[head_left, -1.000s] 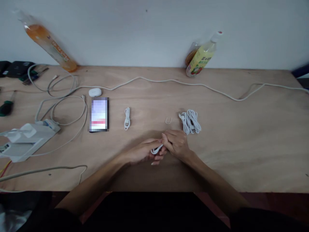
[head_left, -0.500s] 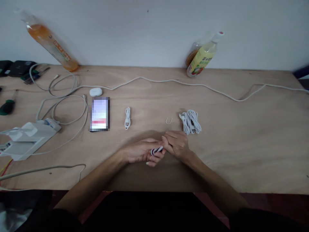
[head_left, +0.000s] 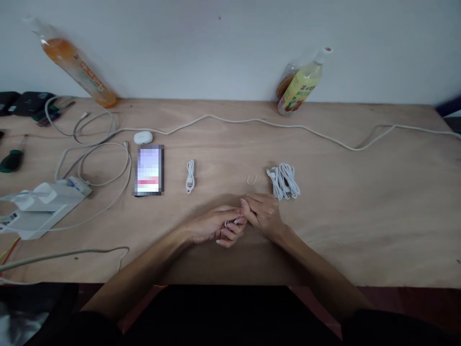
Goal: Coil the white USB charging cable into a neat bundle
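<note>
Near the front middle of the table, my left hand [head_left: 212,225] is closed around a coiled white cable [head_left: 226,224], mostly hidden by the fingers. My right hand [head_left: 264,214] meets it from the right, thumb and fingers pinched together at the cable's end; what exactly they grip is hidden. Just beyond the hands lies a small U-shaped white tie [head_left: 251,180]. To its right are several bundled white cables [head_left: 284,181] in a pile. Further left, a single folded white USB cable [head_left: 190,177] lies apart.
A phone [head_left: 149,170] and a white earbud case [head_left: 143,138] lie on the left. Beyond them are a power strip [head_left: 46,211], loose cords and a screwdriver [head_left: 12,160]. An orange drink bottle [head_left: 79,72] and a yellow bottle [head_left: 301,89] stand by the wall. A long cord [head_left: 234,120] crosses behind.
The left fingers have curled a little tighter, so less of the coiled cable shows. The right hand stays nearly in place, still pinched against the left.
</note>
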`<state>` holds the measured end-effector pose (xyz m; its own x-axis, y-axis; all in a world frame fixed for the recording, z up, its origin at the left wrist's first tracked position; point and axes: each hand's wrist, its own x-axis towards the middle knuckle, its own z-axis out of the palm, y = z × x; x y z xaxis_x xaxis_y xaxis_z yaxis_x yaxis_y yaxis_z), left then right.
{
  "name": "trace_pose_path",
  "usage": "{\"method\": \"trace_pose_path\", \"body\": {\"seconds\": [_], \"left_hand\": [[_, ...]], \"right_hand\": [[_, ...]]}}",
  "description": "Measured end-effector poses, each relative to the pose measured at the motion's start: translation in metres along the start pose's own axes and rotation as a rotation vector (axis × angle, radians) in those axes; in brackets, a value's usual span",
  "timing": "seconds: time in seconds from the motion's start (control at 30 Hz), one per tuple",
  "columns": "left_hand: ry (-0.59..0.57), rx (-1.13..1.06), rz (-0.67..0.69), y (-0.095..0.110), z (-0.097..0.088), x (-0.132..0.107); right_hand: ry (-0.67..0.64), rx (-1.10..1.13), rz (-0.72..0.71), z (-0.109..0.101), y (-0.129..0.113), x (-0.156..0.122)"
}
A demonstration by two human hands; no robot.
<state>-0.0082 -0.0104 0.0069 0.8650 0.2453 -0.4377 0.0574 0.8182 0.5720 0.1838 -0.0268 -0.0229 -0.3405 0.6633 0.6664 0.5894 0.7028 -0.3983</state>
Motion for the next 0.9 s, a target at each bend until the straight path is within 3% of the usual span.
{"method": "trace_pose_path", "body": {"seconds": [0.53, 0.9], "left_hand": [[0.091, 0.235, -0.097, 0.008, 0.005, -0.006], [0.084, 0.185, 0.057, -0.003, 0.001, -0.002]], "right_hand": [[-0.003, -0.002, -0.002, -0.003, 0.002, -0.001], [-0.004, -0.01, 0.008, 0.0, 0.001, -0.001]]}}
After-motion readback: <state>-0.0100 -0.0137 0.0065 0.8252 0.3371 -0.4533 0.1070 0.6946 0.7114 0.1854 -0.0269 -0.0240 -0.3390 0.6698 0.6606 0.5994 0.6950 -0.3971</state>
